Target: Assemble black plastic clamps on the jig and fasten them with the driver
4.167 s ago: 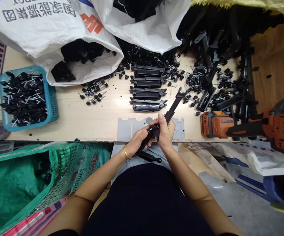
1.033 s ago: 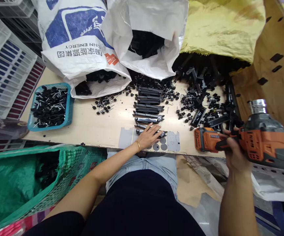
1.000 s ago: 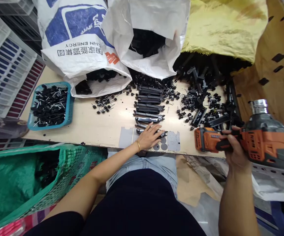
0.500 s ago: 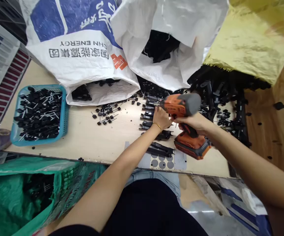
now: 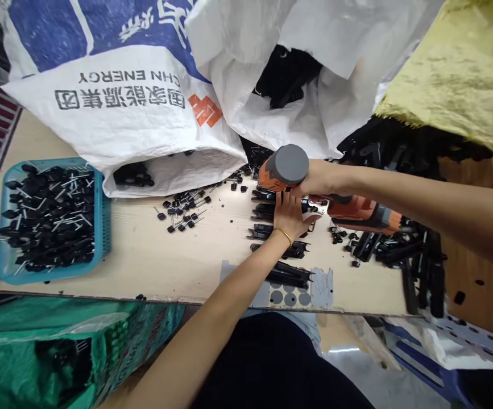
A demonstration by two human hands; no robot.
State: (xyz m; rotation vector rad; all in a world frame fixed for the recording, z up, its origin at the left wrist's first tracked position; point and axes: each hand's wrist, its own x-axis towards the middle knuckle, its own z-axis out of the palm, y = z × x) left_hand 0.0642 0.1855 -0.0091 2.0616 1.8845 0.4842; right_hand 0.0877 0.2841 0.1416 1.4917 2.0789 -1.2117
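My right hand [image 5: 318, 179] grips an orange cordless drill [image 5: 289, 167], held upright with its grey back cap facing me, over a row of black plastic brackets [image 5: 286, 272] on the wooden bench [image 5: 152, 255]. My left hand [image 5: 291, 216], with a gold bangle at the wrist, lies with fingers stretched on the brackets just below the drill. The drill's tip is hidden under its body.
A blue basket [image 5: 101, 221] of black-headed screws stands at the left. Loose screws [image 5: 184, 204] lie mid-bench. White sacks [image 5: 144, 102] of black parts and a yellow sack [image 5: 446, 74] crowd the back. More black parts [image 5: 404, 250] pile at the right; a green sack [image 5: 37, 358] sits below.
My right hand lifted the drill from the bench's right side and brought it over the bracket row. My left hand moved up the row from the near bracket.
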